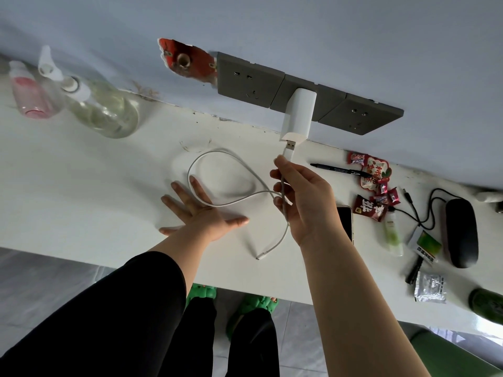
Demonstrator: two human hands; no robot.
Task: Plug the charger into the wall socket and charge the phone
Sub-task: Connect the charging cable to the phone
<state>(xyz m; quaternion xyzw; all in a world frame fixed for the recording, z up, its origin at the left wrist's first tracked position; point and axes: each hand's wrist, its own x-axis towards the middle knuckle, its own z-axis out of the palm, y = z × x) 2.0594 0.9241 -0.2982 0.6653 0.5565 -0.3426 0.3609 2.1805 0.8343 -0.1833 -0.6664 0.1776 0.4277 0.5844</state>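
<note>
A white charger block (298,115) sits plugged into the middle of a grey wall socket strip (245,77). My right hand (302,197) pinches the USB plug (289,148) of a white cable (217,159), holding the metal tip just below the charger's port, apart from it. The cable loops across the white table (95,164), and its small far plug (260,255) lies near the front edge. My left hand (201,213) rests flat on the table with fingers spread, over part of the cable. The phone (345,221) lies mostly hidden behind my right wrist.
Two spray bottles (106,110) stand at the back left. Right of the phone lie a black pen (337,168), snack packets (374,183), a small tube, a black case (461,232) with a black cord, and a foil sachet (430,288).
</note>
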